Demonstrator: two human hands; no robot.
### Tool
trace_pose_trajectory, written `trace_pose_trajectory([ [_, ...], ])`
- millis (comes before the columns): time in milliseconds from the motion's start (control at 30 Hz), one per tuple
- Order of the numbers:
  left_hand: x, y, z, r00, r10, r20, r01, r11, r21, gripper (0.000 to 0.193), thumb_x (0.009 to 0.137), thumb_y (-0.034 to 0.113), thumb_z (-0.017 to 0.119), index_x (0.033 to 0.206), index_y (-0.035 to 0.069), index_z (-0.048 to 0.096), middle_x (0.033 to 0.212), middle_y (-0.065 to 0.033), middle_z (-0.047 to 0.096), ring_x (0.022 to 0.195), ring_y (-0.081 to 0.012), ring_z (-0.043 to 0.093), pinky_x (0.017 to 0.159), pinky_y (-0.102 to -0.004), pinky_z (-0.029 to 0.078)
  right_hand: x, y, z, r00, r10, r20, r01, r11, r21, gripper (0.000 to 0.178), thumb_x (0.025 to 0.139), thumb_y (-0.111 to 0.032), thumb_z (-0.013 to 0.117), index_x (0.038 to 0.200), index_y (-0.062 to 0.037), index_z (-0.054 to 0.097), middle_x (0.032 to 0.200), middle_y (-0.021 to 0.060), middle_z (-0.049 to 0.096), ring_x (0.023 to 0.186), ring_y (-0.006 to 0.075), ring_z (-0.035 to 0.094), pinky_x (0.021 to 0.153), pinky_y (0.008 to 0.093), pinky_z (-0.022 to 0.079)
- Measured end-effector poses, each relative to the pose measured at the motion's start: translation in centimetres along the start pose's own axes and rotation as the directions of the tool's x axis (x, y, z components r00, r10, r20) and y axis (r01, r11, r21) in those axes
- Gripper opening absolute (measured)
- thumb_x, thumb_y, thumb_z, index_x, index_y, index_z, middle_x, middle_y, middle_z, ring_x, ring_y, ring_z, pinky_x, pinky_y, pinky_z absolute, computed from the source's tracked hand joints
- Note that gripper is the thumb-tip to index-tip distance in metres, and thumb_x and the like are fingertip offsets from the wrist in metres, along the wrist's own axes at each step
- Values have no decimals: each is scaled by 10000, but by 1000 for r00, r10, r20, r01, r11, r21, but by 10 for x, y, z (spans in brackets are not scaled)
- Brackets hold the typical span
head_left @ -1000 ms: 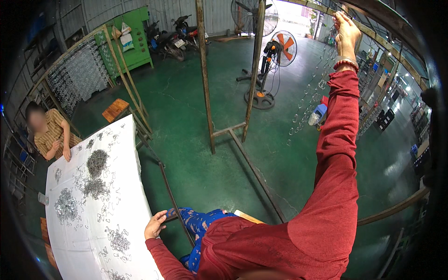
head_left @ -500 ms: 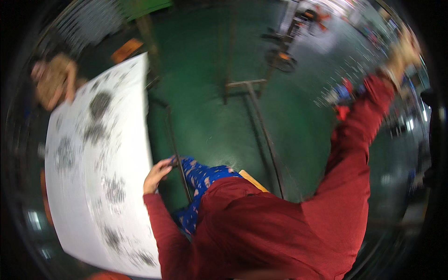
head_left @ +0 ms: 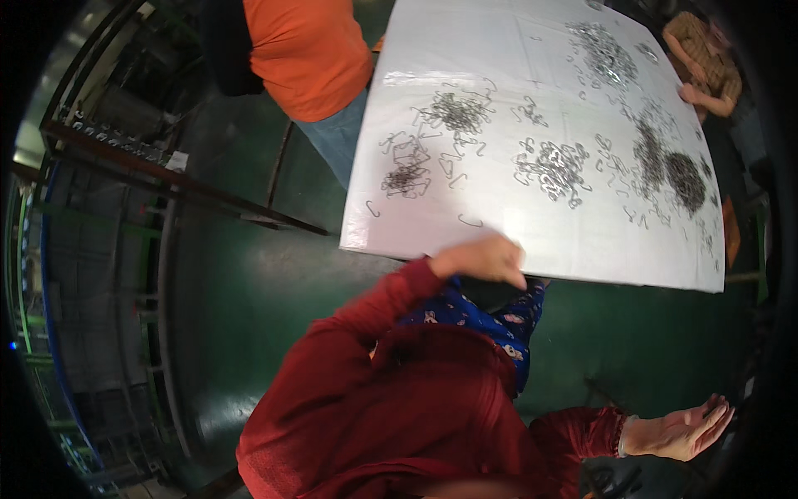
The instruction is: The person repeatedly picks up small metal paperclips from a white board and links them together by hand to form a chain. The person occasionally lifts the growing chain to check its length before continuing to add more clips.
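Small bent metal hooks [head_left: 553, 169] lie in loose piles on a white-covered table [head_left: 582, 241] in front of me. My left hand [head_left: 489, 259] is at the table's near edge with its fingers curled in. It is slightly blurred, and whatever its fingers may enclose is hidden. One single hook [head_left: 470, 221] lies just beyond it. Off to the lower right, away from the table, my right hand [head_left: 682, 431] is palm up with its fingers stretched out. A small dark patch shows near those fingertips, too unclear to name.
A person in an orange top [head_left: 312, 58] stands at the table's left side. Another person in a checked shirt [head_left: 706, 83] is at its far right. A dark metal rack [head_left: 191, 181] with small parts along its rail runs down the left.
My view has swung round, bringing the table from the left to the front. My right arm, stretched out far before, is now lower and bent. My left hand's fingers have curled in.
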State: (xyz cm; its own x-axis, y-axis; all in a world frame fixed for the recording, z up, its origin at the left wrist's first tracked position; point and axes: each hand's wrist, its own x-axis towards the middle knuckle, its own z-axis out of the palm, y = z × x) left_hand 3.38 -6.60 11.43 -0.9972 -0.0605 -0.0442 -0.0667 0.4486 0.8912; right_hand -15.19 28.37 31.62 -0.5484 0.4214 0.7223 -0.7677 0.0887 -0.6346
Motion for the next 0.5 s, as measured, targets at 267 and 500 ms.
trace_pose_trajectory([
  [267,-102,-93,-211,415,-162,-895,636,756,157,125,809,181,690,876,96,754,857,-143,712,820,-304,693,734,-397,534,11,7,-4,973,-165,161,177,982,-67,258,939,-44,565,1101,150,615,1085,241,648,972,277,652,889,344,541],
  [500,-86,-128,-230,543,-352,-763,695,698,172,225,772,193,745,977,101,743,906,-150,721,890,-308,692,799,-394,535,12,-15,-6,973,-181,143,200,971,-128,237,900,-107,636,1024,95,641,979,181,660,878,238,642,792,315,526],
])
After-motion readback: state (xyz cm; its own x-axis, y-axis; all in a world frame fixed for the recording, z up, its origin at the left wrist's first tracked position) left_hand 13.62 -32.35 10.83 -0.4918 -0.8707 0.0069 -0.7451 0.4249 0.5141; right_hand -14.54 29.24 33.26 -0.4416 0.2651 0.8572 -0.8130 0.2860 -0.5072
